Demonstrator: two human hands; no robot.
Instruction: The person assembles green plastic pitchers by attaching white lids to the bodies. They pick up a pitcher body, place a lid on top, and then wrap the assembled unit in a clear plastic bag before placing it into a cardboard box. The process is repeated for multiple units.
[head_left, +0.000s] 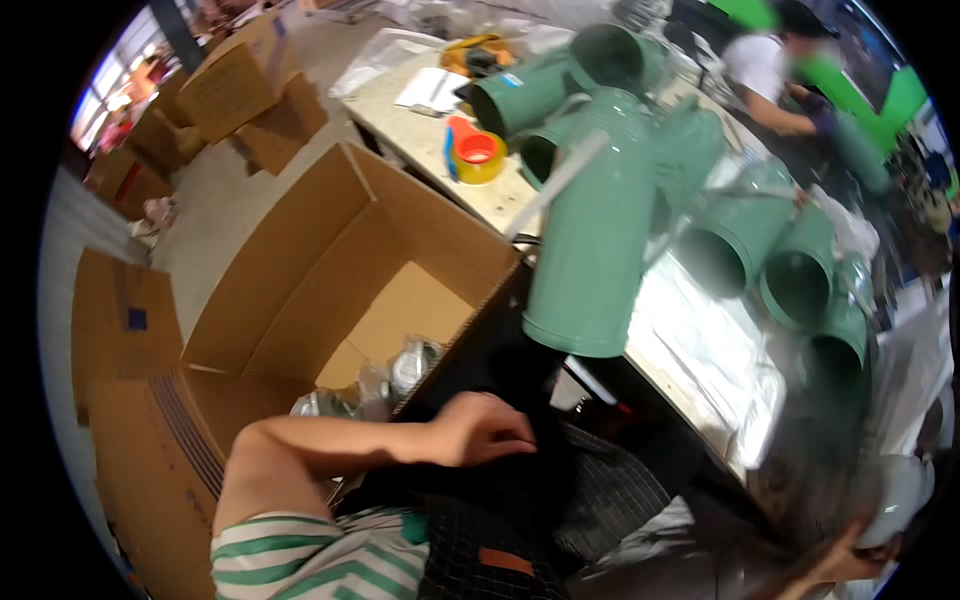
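My left hand (pixel 485 430) is curled closed in front of my dark apron, beside the near edge of the open carton; nothing shows in its fingers. Out at the lower right, my right hand (pixel 848 558) is blurred, its fingers on a shiny whitish rounded object (pixel 898 500) whose kind I cannot make out. A green thermos flask casing (pixel 590 240) with a pale handle stands at the near table edge, ahead of my left hand. More green casings (pixel 525 95) lie behind it, and others (pixel 795 268) lie to the right with their open ends toward me.
The open cardboard carton (pixel 290 270) at left holds several plastic-wrapped items (pixel 405 368) at its near end. On the table (pixel 420 80) sit a tape dispenser (pixel 475 155) and white paper (pixel 432 90). More boxes (pixel 235 85) stand behind. A co-worker (pixel 765 75) handles a green casing at far right.
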